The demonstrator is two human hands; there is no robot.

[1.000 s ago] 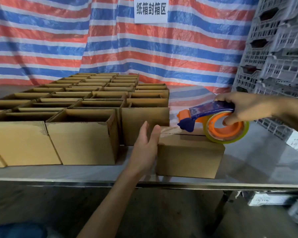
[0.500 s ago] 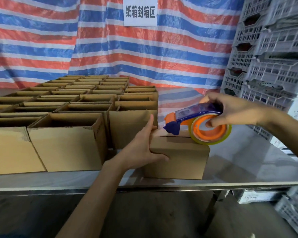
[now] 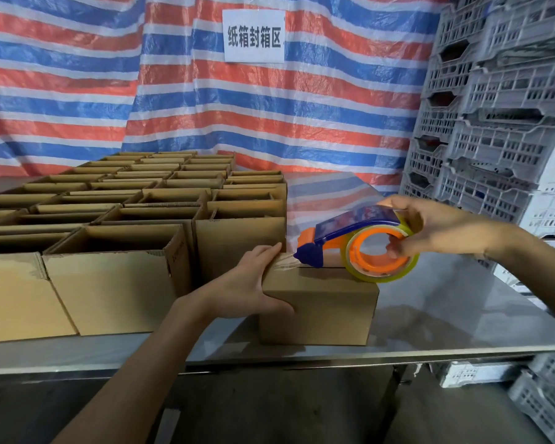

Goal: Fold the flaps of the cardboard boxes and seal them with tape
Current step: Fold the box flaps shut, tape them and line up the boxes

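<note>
Hands are engaged at the steel table (image 3: pixel 462 318) beside open boxes (image 3: pixel 116 290). The closed box (image 3: pixel 321 309) near its front edge is gripped by the left hand (image 3: pixel 250 286), the tape dispenser (image 3: pixel 350 241) on top clasped by the right hand (image 3: pixel 430 229).

Head-worn view, forward and down, close over table (image 3: pixel 462 322)

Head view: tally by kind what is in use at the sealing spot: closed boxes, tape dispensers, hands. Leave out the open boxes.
closed cardboard box: 1
tape dispenser: 1
hands: 2, the left hand on the box, the right hand holding the dispenser
total: 4
</note>
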